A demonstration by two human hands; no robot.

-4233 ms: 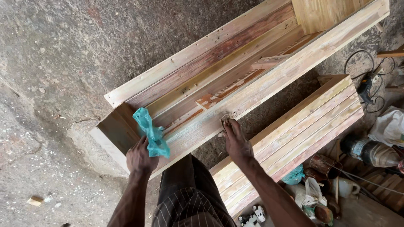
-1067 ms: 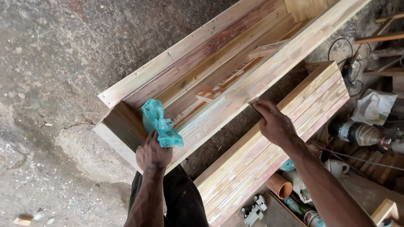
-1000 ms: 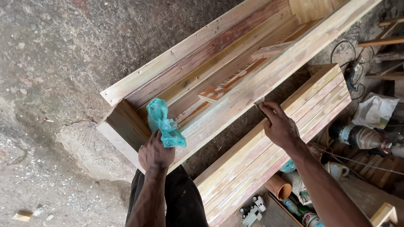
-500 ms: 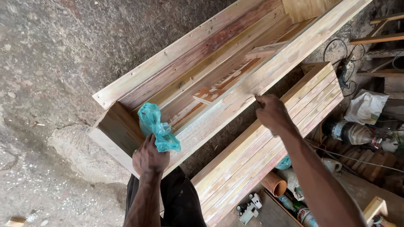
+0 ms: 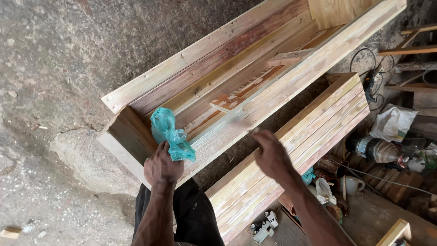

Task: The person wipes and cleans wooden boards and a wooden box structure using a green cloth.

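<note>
A long open wooden box (image 5: pixel 218 50) lies slanted on the concrete floor. My left hand (image 5: pixel 161 166) rests at its near end corner and grips a crumpled teal plastic bag (image 5: pixel 170 134). My right hand (image 5: pixel 271 157), blurred by motion, hovers just off the pale top edge of the box's near side board (image 5: pixel 291 77), fingers pointing at it. Whether those fingers pinch anything small is unclear. A second slatted wooden box (image 5: pixel 318 114) lies alongside, under my right forearm.
A short loose wood piece (image 5: pixel 289 57) lies inside the long box. At the right are black cables (image 5: pixel 371 73), a white bag (image 5: pixel 393 123), a round metal tool (image 5: pixel 375 148), a mug (image 5: pixel 350 184) and timber offcuts. A small wood block (image 5: pixel 10 232) lies at bottom left.
My right hand has slid back along the near side board toward me and lifted slightly off its edge. My left hand and the teal bag stay at the box's near end.
</note>
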